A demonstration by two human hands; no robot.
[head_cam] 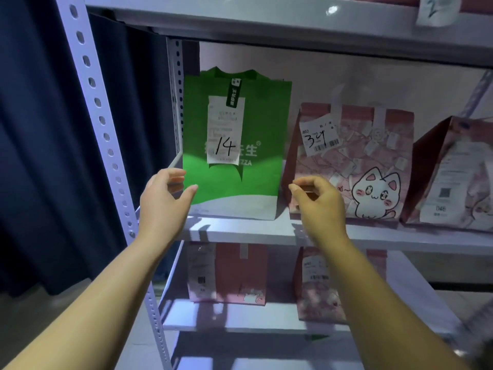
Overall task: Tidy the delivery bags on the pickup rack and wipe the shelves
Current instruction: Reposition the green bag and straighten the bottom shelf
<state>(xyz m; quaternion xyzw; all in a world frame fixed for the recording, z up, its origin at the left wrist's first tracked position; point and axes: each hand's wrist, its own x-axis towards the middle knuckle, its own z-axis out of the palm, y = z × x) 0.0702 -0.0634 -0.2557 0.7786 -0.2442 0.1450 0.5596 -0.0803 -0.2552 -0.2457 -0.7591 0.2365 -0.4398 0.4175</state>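
Head view: the tall green paper delivery bag [253, 182] stands upright at the left end of the white metal rack shelf [240, 231], its white receipt [225, 132] marked 14 facing out, probably for reading. The left hand [162, 201] flanks its left edge, grip spread; the right hand [317, 201] hovers by its right edge, grip loosely curled, empty. Whether either touches the bag is unclear; the receipt's print is blurred.

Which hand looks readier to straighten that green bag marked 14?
Probably left. The left hand is spread at the left edge of the green bag, thumb over its front. The right hand hangs loosely curled before the gap beside the pink cat bag.
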